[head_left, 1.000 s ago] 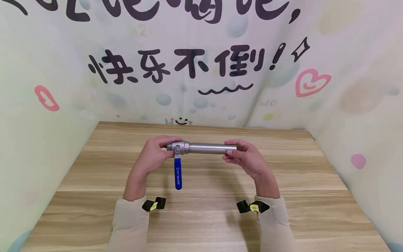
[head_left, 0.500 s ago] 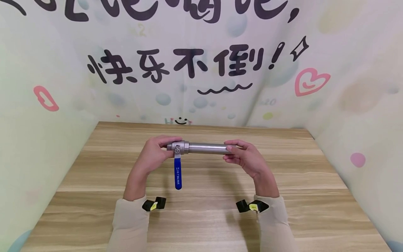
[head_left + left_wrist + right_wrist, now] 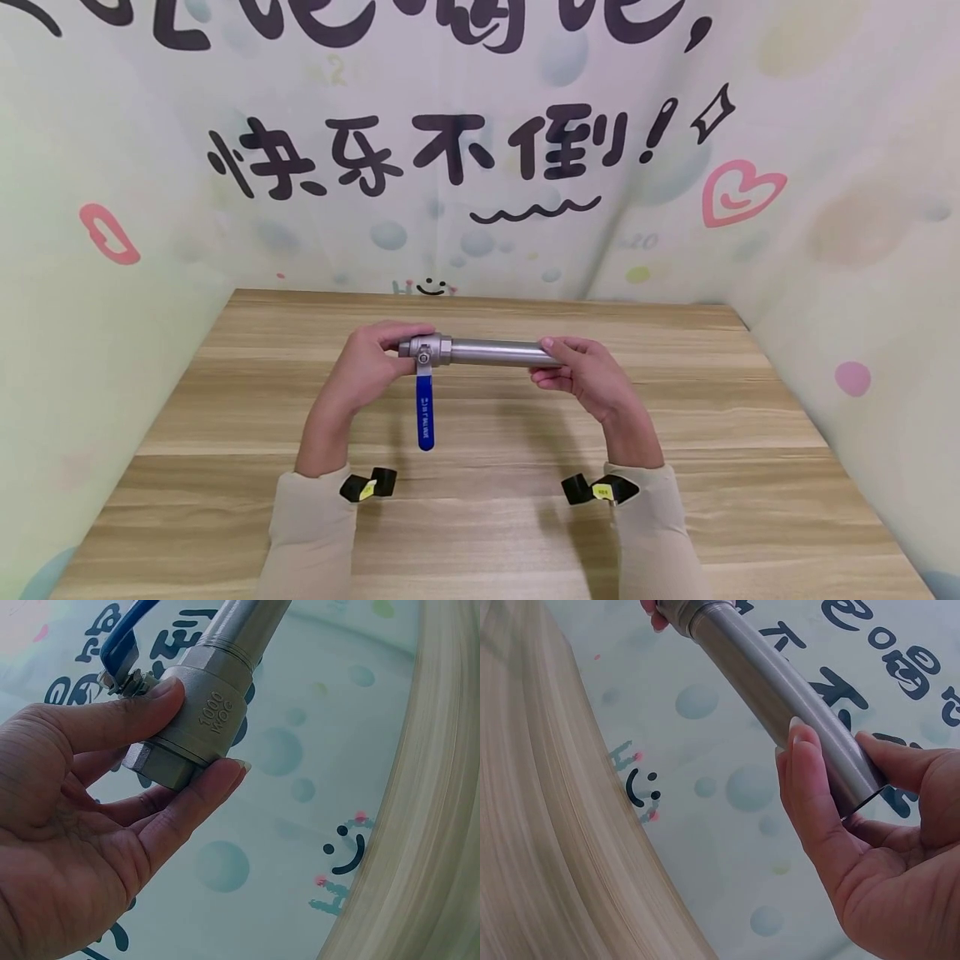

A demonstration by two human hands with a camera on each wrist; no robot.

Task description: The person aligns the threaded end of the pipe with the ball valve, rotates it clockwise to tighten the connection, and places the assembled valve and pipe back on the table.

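A steel ball valve (image 3: 430,347) with a blue lever handle (image 3: 425,412) is joined to a smooth steel pipe (image 3: 495,352); both are held level above the table. My left hand (image 3: 365,367) grips the valve body at its left end, thumb on the near side and fingers behind. "1000 WOG" stands raised on the body (image 3: 202,705) in the left wrist view. At the pipe's free end, my right hand (image 3: 592,375) holds it between thumb and fingers. The pipe's open rim (image 3: 866,801) shows beside the palm in the right wrist view. The blue lever points toward me.
Below the hands lies a wood-grain table (image 3: 480,533). A printed white backdrop (image 3: 337,242) with dark lettering rises behind its far edge and along both sides. Each sleeved wrist wears a small black camera mount (image 3: 600,490).
My right thumb has moved up over the pipe, from its near lower side to its top. The left hand and valve stay nearly still.
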